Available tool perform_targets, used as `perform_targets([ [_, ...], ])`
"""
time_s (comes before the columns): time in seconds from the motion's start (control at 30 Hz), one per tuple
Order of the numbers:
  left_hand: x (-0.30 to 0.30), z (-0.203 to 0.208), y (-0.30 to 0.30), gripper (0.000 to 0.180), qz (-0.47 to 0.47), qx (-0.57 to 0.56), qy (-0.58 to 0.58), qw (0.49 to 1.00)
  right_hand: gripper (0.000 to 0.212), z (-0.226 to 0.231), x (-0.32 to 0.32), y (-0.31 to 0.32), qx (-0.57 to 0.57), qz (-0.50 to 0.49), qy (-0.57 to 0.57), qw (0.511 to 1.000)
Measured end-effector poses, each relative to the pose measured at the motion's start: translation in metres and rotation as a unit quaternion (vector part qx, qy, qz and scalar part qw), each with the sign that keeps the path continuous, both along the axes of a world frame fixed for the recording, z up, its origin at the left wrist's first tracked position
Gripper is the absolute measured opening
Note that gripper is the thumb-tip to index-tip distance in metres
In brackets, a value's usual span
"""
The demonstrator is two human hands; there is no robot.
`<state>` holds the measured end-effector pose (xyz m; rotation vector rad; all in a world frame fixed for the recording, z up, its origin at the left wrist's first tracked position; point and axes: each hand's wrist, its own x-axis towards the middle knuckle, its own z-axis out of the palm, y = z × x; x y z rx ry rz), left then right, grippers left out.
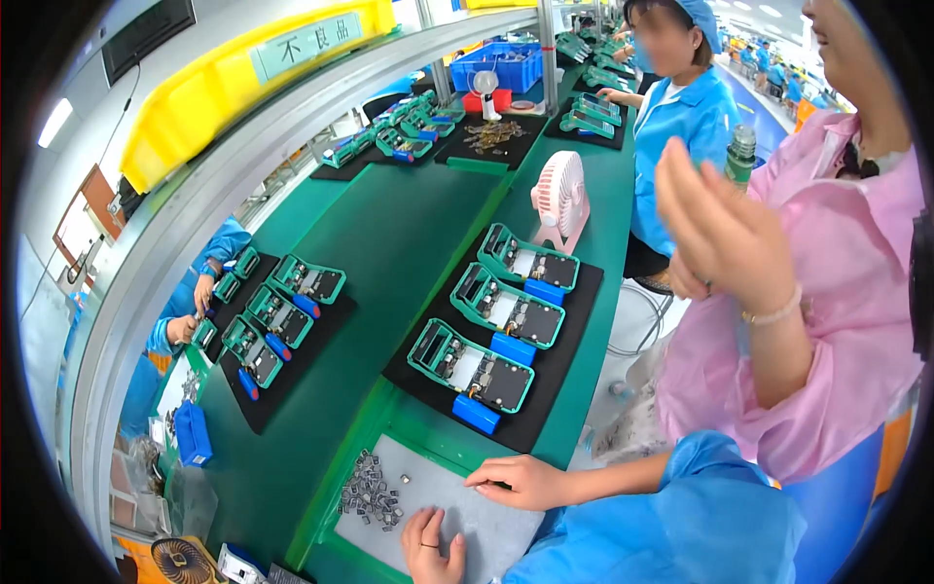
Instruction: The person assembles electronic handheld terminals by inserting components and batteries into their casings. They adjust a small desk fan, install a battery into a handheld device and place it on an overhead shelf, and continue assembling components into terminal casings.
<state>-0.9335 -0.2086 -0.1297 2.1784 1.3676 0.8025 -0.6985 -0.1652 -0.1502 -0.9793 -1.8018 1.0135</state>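
My left hand (pixel 433 547) rests at the near edge of a light grey mat (pixel 486 530), its fingers loosely bent and the thumb apart. Nothing shows in it. To the right, my right hand (pixel 520 482) lies low over the mat's far side, fingers stretched to the left, with nothing visible in them. A pile of small metal parts (pixel 370 492) sits on the mat's left side. One single small metal part (pixel 406 478) lies between that pile and my right fingertips. Beyond the mat, several green device housings (pixel 472 365) with circuit boards and blue battery packs (pixel 476 413) lie on a black mat (pixel 545 389).
A pink fan (pixel 560 195) stands past the housings. At right, a person in pink (pixel 827 341) holds up a hand (pixel 725 229) close to me; another in blue (pixel 681 127) stands farther off. Across the green bench, a co-worker's hands (pixel 185 326) work near more housings (pixel 277 316). A blue bin (pixel 193 435) stands left.
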Motion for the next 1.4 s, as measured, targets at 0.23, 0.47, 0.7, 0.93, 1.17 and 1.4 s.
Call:
perform_targets([
  [0.23, 0.003, -0.014, -0.001, 0.051, -0.011, 0.051, 0.006, 0.999, 0.021, 0.032, -0.011, -0.004, -0.004, -0.023, -0.001, 1.000],
  [0.47, -0.049, 0.028, 0.031, 0.045, 0.010, -0.039, -0.070, 0.997, 0.023, 0.056, -0.068, 0.057, -0.094, 0.026, 0.175, 0.980],
  [0.7, -0.150, 0.014, 0.163, 0.041, 0.298, 0.015, -0.168, 0.940, 0.055, 0.111, -0.112, 0.232, -0.210, -0.153, 0.247, 0.933],
  [0.93, -0.193, -0.018, 0.267, 0.053, 0.403, 0.030, -0.105, 0.909, 0.066, 0.016, -0.077, 0.427, -0.045, -0.331, -0.192, 0.923],
  [1.17, -0.203, -0.015, 0.306, 0.054, 0.391, -0.054, -0.176, 0.902, 0.060, 0.008, -0.090, 0.472, -0.042, -0.244, -0.205, 0.947],
  [1.4, -0.201, -0.022, 0.271, 0.054, 0.399, -0.054, -0.190, 0.895, 0.051, 0.022, -0.111, 0.416, 0.009, -0.212, -0.282, 0.936],
])
